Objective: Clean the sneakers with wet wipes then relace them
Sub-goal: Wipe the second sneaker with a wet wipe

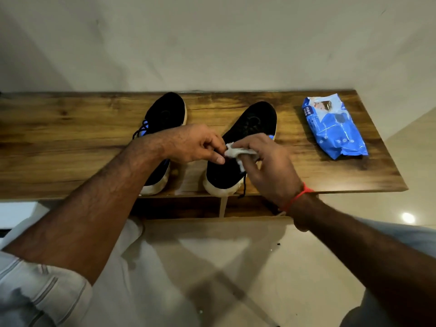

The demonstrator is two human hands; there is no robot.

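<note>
The left hand (193, 143) pinches one edge of a crumpled white wipe (238, 153) with curled fingers; the right hand (266, 166) grips its other end over the right sneaker (245, 147); arms hide both shoes' middles; two black sneakers, left one (165, 114) beside it, one blue wipes pack (332, 127) far right on the wooden bench (70, 138)
</note>
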